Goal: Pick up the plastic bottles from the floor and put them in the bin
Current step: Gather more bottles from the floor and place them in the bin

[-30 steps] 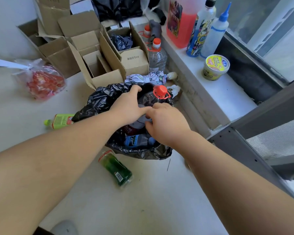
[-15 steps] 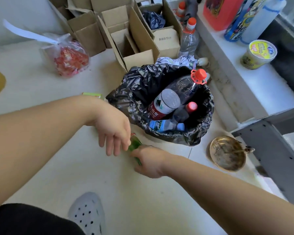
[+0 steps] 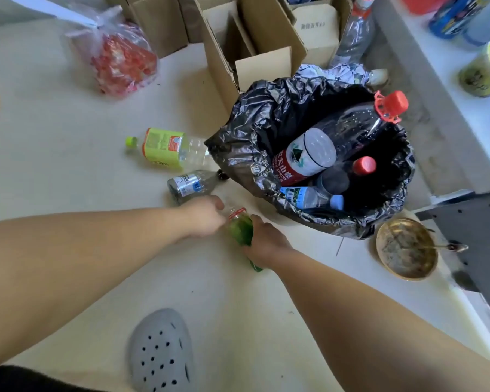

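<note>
My right hand (image 3: pixel 266 243) grips a green plastic bottle (image 3: pixel 241 229) just in front of the bin (image 3: pixel 246 154), a black-bagged bin holding several bottles, one large with a red cap (image 3: pixel 391 104). My left hand (image 3: pixel 203 216) is curled at the green bottle's neck, touching its open mouth. On the floor to the left of the bin lie a bottle with a yellow-green label (image 3: pixel 167 148) and a small clear bottle (image 3: pixel 191 183).
Open cardboard boxes (image 3: pixel 255 43) stand behind the bin. A clear bag of red items (image 3: pixel 119 56) lies at far left. A brass bowl with a spoon (image 3: pixel 406 248) sits right of the bin. A white ledge (image 3: pixel 441 69) runs along the right. A grey clog (image 3: pixel 160 350) is near me.
Both hands left the bin's top and dropped to the green bottle on the floor. My right hand took hold of it and my left moved to its neck. The camera tilted down.
</note>
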